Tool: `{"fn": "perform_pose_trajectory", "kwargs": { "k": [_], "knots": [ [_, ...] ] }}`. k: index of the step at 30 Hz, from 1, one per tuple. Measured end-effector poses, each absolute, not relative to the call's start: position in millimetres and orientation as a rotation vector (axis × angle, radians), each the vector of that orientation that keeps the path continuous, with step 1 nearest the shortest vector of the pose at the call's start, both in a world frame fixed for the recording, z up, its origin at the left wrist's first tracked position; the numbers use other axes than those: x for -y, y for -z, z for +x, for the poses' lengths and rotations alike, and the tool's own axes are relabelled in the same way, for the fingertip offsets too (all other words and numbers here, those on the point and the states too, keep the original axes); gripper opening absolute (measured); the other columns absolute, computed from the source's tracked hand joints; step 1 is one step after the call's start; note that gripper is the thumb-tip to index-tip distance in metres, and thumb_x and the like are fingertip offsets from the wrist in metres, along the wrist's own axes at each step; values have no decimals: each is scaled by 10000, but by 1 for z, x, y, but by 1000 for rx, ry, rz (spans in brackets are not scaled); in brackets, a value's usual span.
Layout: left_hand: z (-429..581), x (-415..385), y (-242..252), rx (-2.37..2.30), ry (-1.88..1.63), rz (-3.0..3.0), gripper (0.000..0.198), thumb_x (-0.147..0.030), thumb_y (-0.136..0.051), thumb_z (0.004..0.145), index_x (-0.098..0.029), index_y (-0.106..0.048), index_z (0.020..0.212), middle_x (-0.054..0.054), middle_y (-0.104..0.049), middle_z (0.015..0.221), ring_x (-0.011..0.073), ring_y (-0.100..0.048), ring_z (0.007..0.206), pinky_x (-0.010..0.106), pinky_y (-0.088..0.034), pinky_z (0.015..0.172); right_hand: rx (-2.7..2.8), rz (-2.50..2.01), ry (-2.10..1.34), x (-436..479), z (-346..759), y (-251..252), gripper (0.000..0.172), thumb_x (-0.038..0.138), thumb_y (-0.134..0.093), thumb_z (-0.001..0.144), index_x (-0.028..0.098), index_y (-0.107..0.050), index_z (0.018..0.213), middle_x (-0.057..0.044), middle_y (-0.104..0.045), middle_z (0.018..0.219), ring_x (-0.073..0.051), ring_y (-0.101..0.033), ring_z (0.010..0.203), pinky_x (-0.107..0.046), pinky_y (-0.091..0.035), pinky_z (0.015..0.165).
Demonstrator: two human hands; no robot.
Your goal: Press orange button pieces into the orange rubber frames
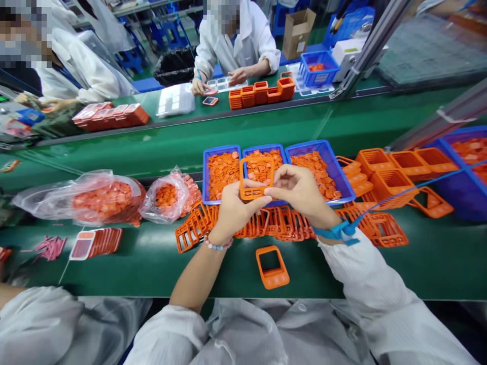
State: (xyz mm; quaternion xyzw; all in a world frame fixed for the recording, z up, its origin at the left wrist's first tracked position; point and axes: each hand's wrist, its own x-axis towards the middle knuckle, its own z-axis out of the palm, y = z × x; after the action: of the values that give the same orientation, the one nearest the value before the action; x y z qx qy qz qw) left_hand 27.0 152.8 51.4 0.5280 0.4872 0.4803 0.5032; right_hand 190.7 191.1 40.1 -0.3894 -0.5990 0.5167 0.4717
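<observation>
The fingers of the left hand point(236, 213) are curled together on the lower left corner of an orange frame point(256, 159), and the fingertips of the right hand point(300, 190) are closed on its lower right corner. The frame stands upright between the two hands, gripped by its lower part, while its top rises clear of the fingers. It is a hollow rectangle with slots along its lower bar, and it is held over the middle of three blue bins point(262, 148).

A beaded bracelet point(216, 245) circles the left wrist, and a blue wrist strap point(337, 232) circles the right, its cord point(403, 190) running off to the right. White sleeves point(380, 289) cover both forearms.

Directly below the hands, a loose pile of orange frames point(274, 223) lies on a green belt point(380, 263). Another orange frame point(272, 267) lies apart from the pile, nearer the person. All three bins are heaped with small orange pieces point(224, 172). Two clear bags of orange pieces point(106, 197) sit to the left, beside a row of flat frames point(95, 243) and some pink strips point(51, 248). Stacked orange racks point(384, 172) stand to the right. Across the belt, a co-worker's hands point(228, 81) work at a separate bench point(171, 114).
</observation>
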Motion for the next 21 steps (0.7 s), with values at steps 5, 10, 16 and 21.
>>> {"fn": "perform_pose_trajectory", "kwargs": {
  "k": [5,10,16,21],
  "knots": [
    [21,-153,-54,-1240,-1232,1257,224,-309,-831,721,-164,-717,848,-26,-624,539,90,-538,424,214,-446,458,1761,-1056,-1282,-208,210,-34,327,468,-619,897,179,-668,752,-30,-683,689,-146,-600,584,-278,-475,570],
    [9,-159,-52,-1256,-1341,1175,260,-327,-832,710,-175,-728,894,-5,-674,611,66,-487,409,203,-405,429,2296,-1634,-531,-218,216,-16,212,216,-593,912,195,-788,994,-111,-772,1036,-287,-702,948,-367,-496,795],
    [9,-158,-54,-1266,-1310,1195,237,-318,-821,718,-186,-730,894,-21,-636,588,78,-508,437,210,-416,448,2601,-1789,-289,-214,200,-4,355,106,-493,917,209,-761,1125,-163,-752,1097,-317,-717,997,-360,-505,773],
    [11,-161,-53,-1246,-1291,1185,215,-282,-806,728,-184,-715,896,-47,-585,537,81,-519,440,210,-430,471,2481,-1746,-361,-217,200,-1,282,225,-514,965,181,-779,1050,-152,-760,1069,-312,-710,974,-357,-494,748]
  ]
}}
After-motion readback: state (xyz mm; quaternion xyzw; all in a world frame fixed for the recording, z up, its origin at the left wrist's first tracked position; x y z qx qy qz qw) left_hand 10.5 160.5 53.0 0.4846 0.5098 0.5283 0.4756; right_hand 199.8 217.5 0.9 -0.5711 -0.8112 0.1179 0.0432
